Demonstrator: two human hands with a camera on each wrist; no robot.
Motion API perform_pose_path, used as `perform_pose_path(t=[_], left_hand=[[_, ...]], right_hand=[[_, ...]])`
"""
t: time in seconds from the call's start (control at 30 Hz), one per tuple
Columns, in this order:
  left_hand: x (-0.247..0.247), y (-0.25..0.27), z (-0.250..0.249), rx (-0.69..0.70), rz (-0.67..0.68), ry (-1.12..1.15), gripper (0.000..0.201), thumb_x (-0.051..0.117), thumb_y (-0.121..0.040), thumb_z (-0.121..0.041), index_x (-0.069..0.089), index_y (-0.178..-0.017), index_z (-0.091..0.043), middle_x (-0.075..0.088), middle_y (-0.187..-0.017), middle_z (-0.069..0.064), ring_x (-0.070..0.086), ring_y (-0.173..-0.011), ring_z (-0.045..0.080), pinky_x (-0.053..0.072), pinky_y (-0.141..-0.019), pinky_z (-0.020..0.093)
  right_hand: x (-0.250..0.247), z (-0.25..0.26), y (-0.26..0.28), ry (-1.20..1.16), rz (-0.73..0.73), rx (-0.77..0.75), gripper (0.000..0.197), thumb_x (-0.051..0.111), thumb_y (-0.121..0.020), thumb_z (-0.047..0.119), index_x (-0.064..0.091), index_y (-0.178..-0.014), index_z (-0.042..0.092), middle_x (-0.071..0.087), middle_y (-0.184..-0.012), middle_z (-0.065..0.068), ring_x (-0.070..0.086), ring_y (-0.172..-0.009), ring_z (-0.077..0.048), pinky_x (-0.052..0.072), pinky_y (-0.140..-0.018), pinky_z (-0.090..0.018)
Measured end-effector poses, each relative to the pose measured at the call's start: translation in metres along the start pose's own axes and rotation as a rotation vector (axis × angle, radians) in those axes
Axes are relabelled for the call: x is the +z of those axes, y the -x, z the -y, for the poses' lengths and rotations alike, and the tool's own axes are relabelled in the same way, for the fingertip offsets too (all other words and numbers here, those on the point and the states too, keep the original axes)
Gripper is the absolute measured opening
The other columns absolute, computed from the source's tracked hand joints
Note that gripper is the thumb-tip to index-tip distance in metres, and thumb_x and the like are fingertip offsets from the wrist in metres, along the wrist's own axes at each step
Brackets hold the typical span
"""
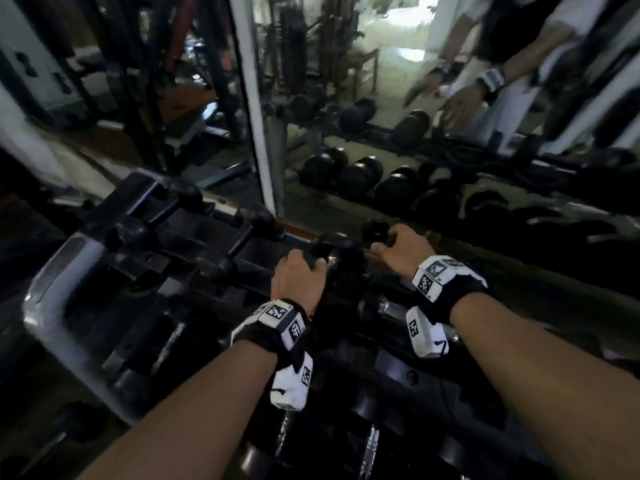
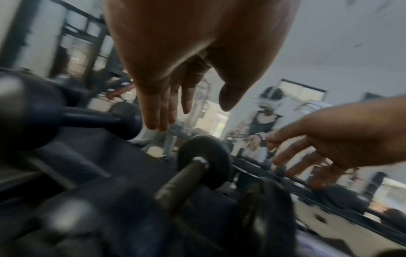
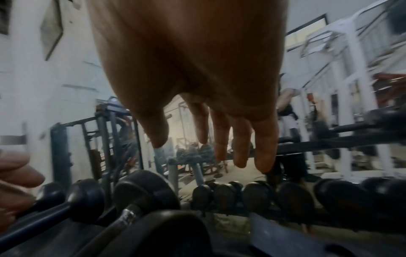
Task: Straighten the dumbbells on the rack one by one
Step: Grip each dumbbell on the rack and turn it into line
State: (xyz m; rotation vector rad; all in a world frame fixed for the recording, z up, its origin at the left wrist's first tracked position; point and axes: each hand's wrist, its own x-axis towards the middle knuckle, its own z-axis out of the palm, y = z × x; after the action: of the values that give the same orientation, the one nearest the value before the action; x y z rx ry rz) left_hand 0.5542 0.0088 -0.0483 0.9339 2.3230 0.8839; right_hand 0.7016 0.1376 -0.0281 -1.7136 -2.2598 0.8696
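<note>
A small black dumbbell [image 1: 334,252] with a metal handle lies on the top tier of the dark rack [image 1: 52,289], between my two hands. My left hand [image 1: 301,268] hovers over its near-left side. In the left wrist view the left hand [image 2: 186,107] has straight fingers and holds nothing, above the dumbbell's disc [image 2: 204,161] and bar. My right hand [image 1: 394,244] is over the far-right end; in the right wrist view the right hand [image 3: 204,135] hangs with its fingers spread and empty above the disc [image 3: 142,191]. The head view is too blurred to show contact.
Two smaller round-ended dumbbells [image 1: 152,216] [image 1: 242,237] lie to the left on the same tier. Lower tiers hold bigger dumbbells [image 1: 374,445]. A wall mirror [image 1: 381,133] stands right behind the rack and reflects me and more dumbbells. Gym frames show beyond.
</note>
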Motion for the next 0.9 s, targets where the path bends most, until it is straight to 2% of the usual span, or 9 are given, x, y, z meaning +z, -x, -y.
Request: perform_pose_path(t=[0.17, 0.23, 0.3, 0.47, 0.6, 0.73, 0.9], left_hand=[[0.004, 0.014, -0.011, 0.197, 0.160, -0.052, 0.046, 0.055, -0.092, -0.041, 0.056, -0.127, -0.010, 0.064, -0.125, 0.015, 0.057, -0.118, 0.035, 0.046, -0.099, 0.040], [0.010, 0.025, -0.009, 0.272, 0.232, -0.079, 0.045, 0.054, -0.094, -0.038, 0.055, -0.128, -0.009, 0.063, -0.127, 0.015, 0.056, -0.119, 0.034, 0.045, -0.099, 0.040], [0.018, 0.033, -0.006, 0.300, 0.266, -0.109, 0.047, 0.054, -0.094, -0.038, 0.054, -0.131, -0.008, 0.062, -0.130, 0.015, 0.055, -0.122, 0.034, 0.044, -0.099, 0.038], [0.033, 0.056, -0.002, 0.326, 0.307, -0.159, 0.048, 0.056, -0.093, -0.038, 0.053, -0.133, -0.011, 0.060, -0.132, 0.013, 0.054, -0.123, 0.033, 0.043, -0.097, 0.036], [0.046, 0.059, -0.009, 0.333, 0.313, -0.143, 0.047, 0.058, -0.091, -0.036, 0.053, -0.130, -0.009, 0.061, -0.128, 0.013, 0.057, -0.119, 0.033, 0.044, -0.093, 0.037], [0.067, 0.046, -0.019, 0.307, 0.326, -0.150, 0.049, 0.058, -0.091, -0.039, 0.053, -0.127, -0.007, 0.060, -0.127, 0.014, 0.056, -0.117, 0.035, 0.044, -0.093, 0.040], [0.096, 0.027, -0.029, 0.200, 0.302, -0.161, 0.054, 0.055, -0.093, -0.039, 0.048, -0.133, -0.002, 0.056, -0.135, 0.019, 0.051, -0.125, 0.038, 0.041, -0.099, 0.041]], right_hand=[[-0.004, -0.036, 0.068, -0.097, -0.143, 0.250, 0.047, 0.059, -0.088, 0.044, 0.054, -0.124, 0.015, 0.066, -0.114, -0.010, 0.063, -0.101, -0.033, 0.053, -0.084, -0.039], [0.001, -0.048, 0.101, -0.138, -0.221, 0.336, 0.042, 0.059, -0.088, 0.043, 0.056, -0.119, 0.014, 0.066, -0.113, -0.011, 0.063, -0.099, -0.033, 0.053, -0.081, -0.038], [0.010, -0.058, 0.127, -0.144, -0.285, 0.386, 0.037, 0.059, -0.088, 0.042, 0.058, -0.113, 0.015, 0.067, -0.112, -0.011, 0.063, -0.101, -0.033, 0.051, -0.081, -0.036], [0.029, -0.085, 0.174, -0.172, -0.361, 0.499, 0.038, 0.061, -0.087, 0.038, 0.058, -0.115, 0.013, 0.065, -0.115, -0.013, 0.061, -0.107, -0.035, 0.049, -0.086, -0.037], [0.030, -0.103, 0.178, -0.206, -0.396, 0.553, 0.048, 0.063, -0.086, 0.038, 0.053, -0.125, 0.012, 0.065, -0.120, -0.014, 0.058, -0.115, -0.035, 0.047, -0.092, -0.038], [0.020, -0.115, 0.157, -0.239, -0.381, 0.503, 0.052, 0.062, -0.087, 0.037, 0.047, -0.131, 0.013, 0.064, -0.122, -0.015, 0.058, -0.115, -0.035, 0.047, -0.092, -0.037], [0.012, -0.131, 0.117, -0.281, -0.267, 0.453, 0.052, 0.062, -0.088, 0.039, 0.044, -0.129, 0.012, 0.063, -0.122, -0.019, 0.058, -0.113, -0.039, 0.048, -0.091, -0.040]])
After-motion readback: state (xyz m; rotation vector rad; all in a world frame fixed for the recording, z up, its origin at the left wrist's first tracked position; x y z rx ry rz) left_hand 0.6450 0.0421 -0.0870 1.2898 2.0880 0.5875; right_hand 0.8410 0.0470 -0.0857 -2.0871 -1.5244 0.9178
